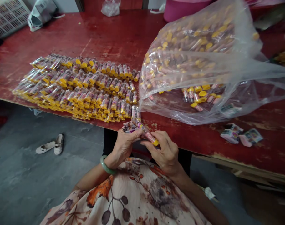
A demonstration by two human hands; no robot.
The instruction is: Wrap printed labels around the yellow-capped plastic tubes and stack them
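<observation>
The tube (149,135) was a slim cylinder of clear, glossy plastic, capped in smooth yellow at the end nearest the person, with pink and white contents showing through its wall. It was slanted between the two hands, just over the near edge of the table (86,34). The right hand (165,150) had thumb and fingers closed round the capped end; the left hand (124,142) pinched the far end and also gripped a small bunch of printed slips (129,127) (too blurred to read).

Beyond lay a tiered stack of similar tubes (93,90), wrapped in shiny film, their yellow ends turned toward the person. To the right sprawled a bag (245,59) of thin, cloudy, crumpled plastic, full of more capped tubes, some showing at its mouth. Two blocks of small cards (231,133) sat near it on the table's scuffed, chipped red paint. A smooth green bangle (108,165) circled the left wrist, above a leaf-printed garment (137,193).
</observation>
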